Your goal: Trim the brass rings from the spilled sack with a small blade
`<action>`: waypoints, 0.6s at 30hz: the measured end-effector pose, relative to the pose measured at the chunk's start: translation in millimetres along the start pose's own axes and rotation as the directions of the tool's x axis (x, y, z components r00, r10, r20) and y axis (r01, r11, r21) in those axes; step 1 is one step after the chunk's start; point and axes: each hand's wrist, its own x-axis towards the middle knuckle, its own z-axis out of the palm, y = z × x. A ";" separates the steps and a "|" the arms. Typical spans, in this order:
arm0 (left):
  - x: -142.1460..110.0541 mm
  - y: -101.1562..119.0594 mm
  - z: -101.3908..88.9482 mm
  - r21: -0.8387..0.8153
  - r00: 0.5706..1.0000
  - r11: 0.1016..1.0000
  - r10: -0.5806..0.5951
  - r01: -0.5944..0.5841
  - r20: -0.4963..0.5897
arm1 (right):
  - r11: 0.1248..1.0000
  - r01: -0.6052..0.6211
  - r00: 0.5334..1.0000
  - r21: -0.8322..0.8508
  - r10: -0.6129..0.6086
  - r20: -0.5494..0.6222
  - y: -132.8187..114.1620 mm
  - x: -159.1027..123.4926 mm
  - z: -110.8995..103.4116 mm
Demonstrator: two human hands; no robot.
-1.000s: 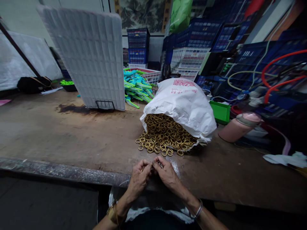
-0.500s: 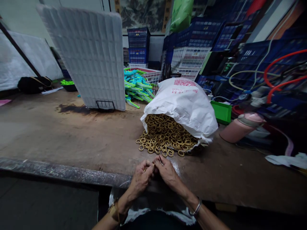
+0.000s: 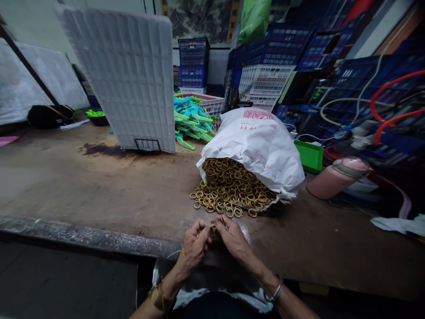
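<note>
My left hand [image 3: 192,246] is closed in a pinch at the table's front edge, at one side of a brass-coloured ring [image 3: 212,227]. Facing it, my right hand [image 3: 234,238] is closed too, its fingertips at the ring's other side. Between the right fingers shows a thin, dark, pointed tool [image 3: 225,224]; its kind is too small to make out. Just beyond both hands, a heap of loose brass-coloured rings [image 3: 232,188] spills from the mouth of a white woven sack [image 3: 255,141] lying on its side.
On the wooden table [image 3: 99,190] a tall white ribbed panel [image 3: 129,79] stands in a wire holder. Behind lie turquoise-green plastic pieces [image 3: 192,117]. Right of the sack are a green tray [image 3: 309,156] and a pink bottle [image 3: 338,177]. Stacked crates [image 3: 265,82] fill the back.
My hands have parted slightly at the fingertips, and the ring between them shows more clearly. The view has shifted a little; the sack and heap look the same.
</note>
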 end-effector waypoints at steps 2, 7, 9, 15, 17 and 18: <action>1.0 -3.5 0.4 0.034 0.998 0.998 0.055 -0.054 -0.030 | 1.000 0.002 1.000 -0.030 -0.002 0.011 0.5 -1.8 0.9; 1.8 -11.4 -0.3 0.117 0.990 0.986 0.126 -0.118 -0.064 | 0.998 -0.005 1.000 -0.064 0.007 0.024 6.1 -2.4 3.3; 1.4 -13.2 -1.2 0.119 0.990 0.985 0.130 -0.123 -0.048 | 0.999 0.010 0.999 -0.053 -0.008 0.031 7.4 -2.8 4.5; 1.1 -13.4 -1.5 0.138 0.990 0.981 0.140 -0.136 -0.020 | 0.999 0.003 1.000 -0.037 -0.003 0.017 3.7 -5.6 3.7; 0.5 -12.9 -0.4 0.141 0.990 0.981 0.138 -0.135 -0.017 | 0.999 0.018 1.000 -0.037 -0.018 0.019 -0.1 -6.9 2.5; 0.0 -12.9 0.3 0.144 0.989 0.979 0.146 -0.143 -0.010 | 0.999 0.029 0.999 -0.036 -0.028 0.024 -2.2 -7.6 2.1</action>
